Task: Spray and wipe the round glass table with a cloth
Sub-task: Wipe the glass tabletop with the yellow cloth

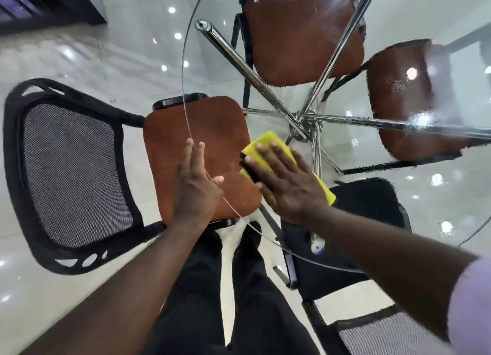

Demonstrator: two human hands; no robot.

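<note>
The round glass table fills the right and upper part of the view, its thin edge curving down past my hands. A folded yellow cloth with a dark edge lies flat on the glass near that edge. My right hand presses down on the cloth with fingers spread. My left hand rests flat on the table's rim just left of the cloth, fingers together and holding nothing. Wet droplets and streaks cover the glass at the far right. No spray bottle is clearly visible.
Chrome table legs cross under the glass. Chairs with brown seats and black mesh backs stand around: one at the left, two beyond the table, a black one under the near right side. The floor is glossy white tile.
</note>
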